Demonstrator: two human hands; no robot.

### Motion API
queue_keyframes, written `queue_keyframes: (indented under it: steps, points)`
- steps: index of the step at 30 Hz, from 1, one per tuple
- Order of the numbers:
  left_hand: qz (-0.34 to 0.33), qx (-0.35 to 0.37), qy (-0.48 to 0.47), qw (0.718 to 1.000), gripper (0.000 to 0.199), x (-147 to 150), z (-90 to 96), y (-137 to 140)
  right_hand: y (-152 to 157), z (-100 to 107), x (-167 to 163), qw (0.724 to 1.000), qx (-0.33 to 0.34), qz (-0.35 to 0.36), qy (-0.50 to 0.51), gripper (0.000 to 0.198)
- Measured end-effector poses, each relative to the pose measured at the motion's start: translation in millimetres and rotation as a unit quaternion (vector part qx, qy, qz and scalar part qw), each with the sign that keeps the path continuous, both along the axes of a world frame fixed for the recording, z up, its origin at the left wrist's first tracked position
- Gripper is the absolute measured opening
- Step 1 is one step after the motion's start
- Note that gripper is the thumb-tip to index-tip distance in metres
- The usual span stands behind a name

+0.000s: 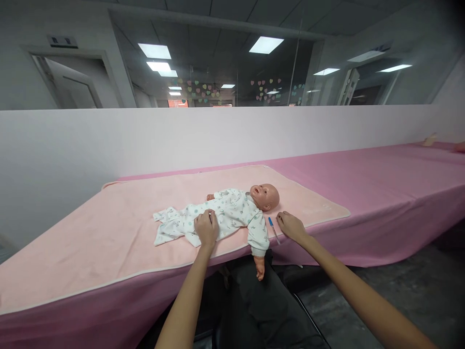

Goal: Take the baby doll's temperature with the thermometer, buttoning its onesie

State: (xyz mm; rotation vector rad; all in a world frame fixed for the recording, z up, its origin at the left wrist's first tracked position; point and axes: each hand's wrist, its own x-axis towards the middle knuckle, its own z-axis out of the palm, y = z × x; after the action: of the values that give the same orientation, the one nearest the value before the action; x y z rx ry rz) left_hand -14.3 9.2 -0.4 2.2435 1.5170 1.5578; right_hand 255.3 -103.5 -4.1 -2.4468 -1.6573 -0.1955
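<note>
Left hand [206,228], fingers curled, rests on a face-up doll [232,206], perhaps steadying its waist; right hand [290,226] curls loosely beside its head; whether either grips anything is unclear.

My left hand [206,228] covers part of the doll [265,194] around its hips, and I cannot tell whether its curled fingers hold anything; nor can I with my right hand [290,226], palm hidden, by the near edge of the table [378,169]. The doll's feet are hidden inside its suit [230,208], whose printed figures are too small to make out. Toward the far right corner, a pale thing [430,140] is blurred and a reddish one [459,147] cut off.
</note>
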Motion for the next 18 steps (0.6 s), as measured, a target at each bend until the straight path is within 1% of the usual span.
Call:
queue_keyframes:
  steps: [3,5,8,10,11,13,14,16,18]
  points:
    - [0.000,0.000,-0.003,1.000,0.024,0,0.4,0,-18,-2,-17,0.998,0.037,-0.040,0.007,0.039]
    - [0.002,0.002,-0.006,1.000,0.023,0,0.1,1,-30,-13,-36,0.994,0.080,-0.063,0.025,0.041]
    - [0.000,0.002,-0.005,1.000,0.023,0,-0.7,1,-42,-36,-61,0.982,0.121,-0.081,0.122,0.040]
    - [-0.003,0.001,-0.004,1.000,0.023,0,-1.1,1,-44,-46,-65,0.966,0.163,-0.071,0.189,0.034]
    - [-0.003,0.000,-0.003,1.000,0.023,-1,-1.2,1,-43,-48,-63,0.955,0.194,-0.065,0.217,0.031]
    - [-0.003,0.000,-0.003,1.000,0.023,-1,-1.1,1,-41,-41,-54,0.921,0.267,-0.061,0.277,0.028]
    - [-0.002,0.001,-0.003,1.000,0.023,-1,-0.9,0,-39,-33,-47,0.897,0.302,-0.060,0.317,0.028]
    - [-0.002,0.000,-0.002,1.000,0.023,-1,-0.4,0,-36,-8,-34,0.831,0.352,-0.039,0.429,0.031]
    - [-0.003,-0.002,-0.001,1.000,0.024,-1,0.2,-1,-33,23,-23,0.758,0.371,0.003,0.536,0.034]
